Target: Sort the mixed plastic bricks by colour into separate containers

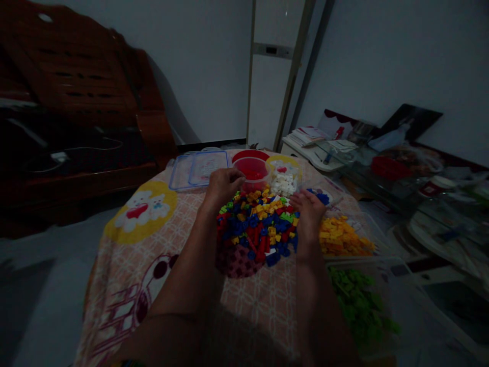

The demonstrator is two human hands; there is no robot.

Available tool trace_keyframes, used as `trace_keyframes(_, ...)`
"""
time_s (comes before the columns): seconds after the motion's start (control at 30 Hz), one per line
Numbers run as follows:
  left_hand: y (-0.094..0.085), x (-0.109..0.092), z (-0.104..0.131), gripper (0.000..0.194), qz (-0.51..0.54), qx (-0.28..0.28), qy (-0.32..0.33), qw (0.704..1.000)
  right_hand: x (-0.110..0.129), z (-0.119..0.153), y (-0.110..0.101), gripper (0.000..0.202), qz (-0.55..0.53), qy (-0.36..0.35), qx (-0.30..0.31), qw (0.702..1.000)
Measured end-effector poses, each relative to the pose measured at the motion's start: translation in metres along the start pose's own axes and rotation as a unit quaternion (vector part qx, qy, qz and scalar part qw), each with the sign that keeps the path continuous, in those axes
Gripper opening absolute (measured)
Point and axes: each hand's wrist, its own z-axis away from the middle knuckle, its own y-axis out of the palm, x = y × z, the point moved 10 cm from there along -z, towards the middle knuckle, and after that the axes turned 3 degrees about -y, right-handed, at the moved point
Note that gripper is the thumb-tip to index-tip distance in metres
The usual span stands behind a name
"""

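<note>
Extending two bare forearms (321, 300) from the lower edge, passing a clear plastic tray (401, 306) of green plastic blocks (355, 295) at right. Facing next, mid-counter between both arms, a loose heap of small red, blue, yellow and green plastic blocks (265, 221). Expecting light, stiff, slightly slippery, hardly fragile pieces; favouring a thumb-and-finger pinch across opposite flat sides. Holding the right fingers (302, 198) loose and released at the heap's right edge, near yellow plastic blocks (342, 237). Curling the left fingers (236, 179) beside a clear round reddish tub (263, 178); not being able to tell about any block pinched there. Bearing all this on a pink cloth-covered counter (252, 300), with a clear blue-edged lid (200, 172) and white plastic blocks (283, 184) farther across. Looking deeper into the dim room, finding a carved brown wooden bench (84, 86), a cluttered glass table (344, 171) and a tall white appliance (267, 97) near pale walls (206, 66).
</note>
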Motion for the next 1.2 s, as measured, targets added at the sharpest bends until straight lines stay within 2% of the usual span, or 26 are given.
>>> trace_keyframes(0.1,0.000,0.000,0.000,0.033,0.000,0.000,0.001,1.000,-0.001,0.015,0.028,0.032,0.064,0.034,0.114,0.991)
trace_keyframes(0.2,-0.001,0.000,-0.001,0.032,-0.003,-0.003,0.001,1.000,-0.004,0.037,0.058,0.031,0.151,0.057,0.246,0.956)
trace_keyframes(0.3,-0.001,0.001,-0.001,0.031,-0.006,-0.005,0.002,1.000,-0.014,0.066,0.082,0.035,0.253,0.084,0.383,0.884)
trace_keyframes(0.37,-0.002,0.001,-0.002,0.030,-0.008,-0.009,0.003,1.000,-0.015,0.082,0.095,0.041,0.324,0.055,0.456,0.827)
trace_keyframes(0.47,-0.002,0.001,-0.002,0.029,-0.007,-0.011,0.000,1.000,-0.009,0.092,0.107,0.041,0.427,-0.051,0.492,0.756)
trace_keyframes(0.57,-0.001,0.000,-0.001,0.028,0.000,-0.010,-0.003,1.000,-0.007,0.092,0.111,0.032,0.490,-0.111,0.482,0.718)
trace_keyframes(0.63,-0.001,-0.001,-0.001,0.028,0.003,-0.010,-0.003,1.000,-0.007,0.088,0.110,0.028,0.503,-0.117,0.469,0.716)
trace_keyframes(0.7,-0.001,-0.001,-0.001,0.028,0.004,-0.009,-0.002,1.000,-0.007,0.083,0.106,0.027,0.503,-0.108,0.453,0.728)
trace_keyframes(1.03,-0.002,0.000,-0.002,0.028,-0.011,-0.009,0.001,1.000,-0.010,0.067,0.089,0.035,0.396,-0.044,0.422,0.815)
trace_keyframes(1.2,-0.002,0.000,-0.002,0.027,-0.008,-0.004,0.002,1.000,-0.011,0.056,0.077,0.030,0.327,0.035,0.362,0.872)
